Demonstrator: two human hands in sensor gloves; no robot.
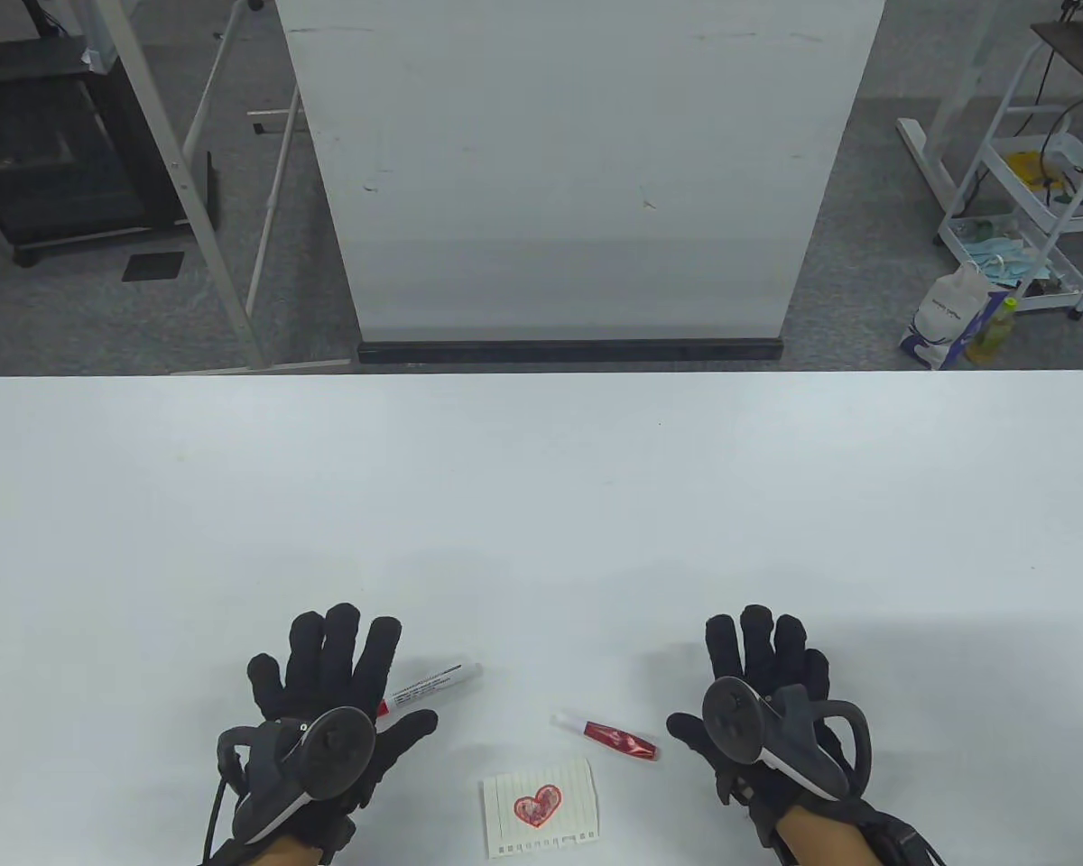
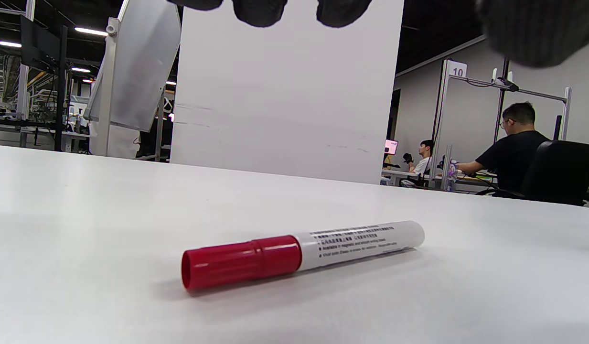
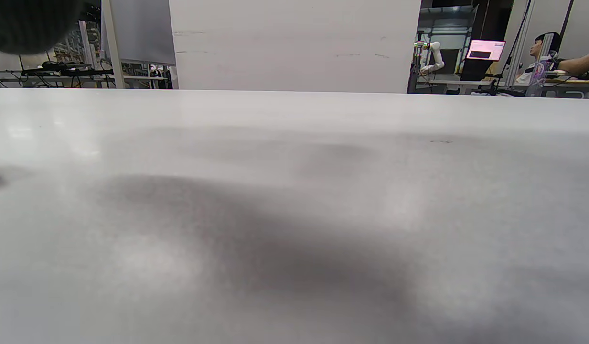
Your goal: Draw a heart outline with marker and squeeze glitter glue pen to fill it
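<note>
Red-capped white marker capped on white bench beside flat relaxed left hand, red glitter glue pen near flat empty right hand, paper with red filled heart between.

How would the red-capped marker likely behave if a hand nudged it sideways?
The marker lies flat on the smooth table; its round barrel would probably roll. It looks stiff, likely light plastic. Its cap is on, so smearing seems unlikely.

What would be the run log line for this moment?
left hand open, flat | right hand open, flat | marker capped | glitter glue pen lying | heart filled
</note>
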